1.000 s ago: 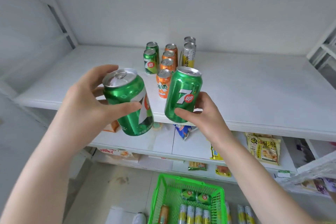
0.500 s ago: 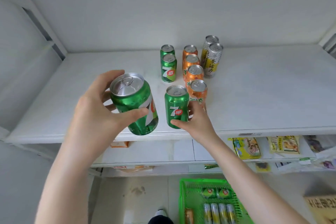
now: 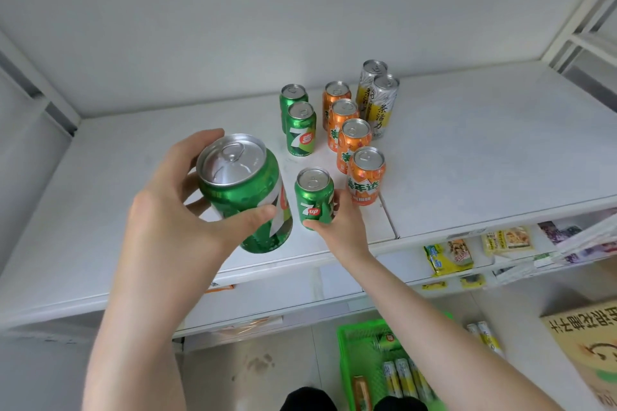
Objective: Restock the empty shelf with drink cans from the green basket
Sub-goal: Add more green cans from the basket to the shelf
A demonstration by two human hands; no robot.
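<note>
Head view: two green cans in the hands, one now set on the white shelf.

Nearest, the left hand (image 3: 173, 227) wraps a tilted 7up can (image 3: 248, 197), thumb in front and fingers behind; it is held above the shelf front as before. Just right of it, the right hand (image 3: 344, 223) pinches a second 7up can (image 3: 314, 198), which stands upright on the shelf (image 3: 484, 157) a little deeper than half a second ago, close beside the front orange can (image 3: 365, 177). Beyond this grip stand two more green cans (image 3: 301, 128), the orange row and two tall cans (image 3: 382, 103). Below the arms, the green basket (image 3: 347, 364) holds more cans.
</note>
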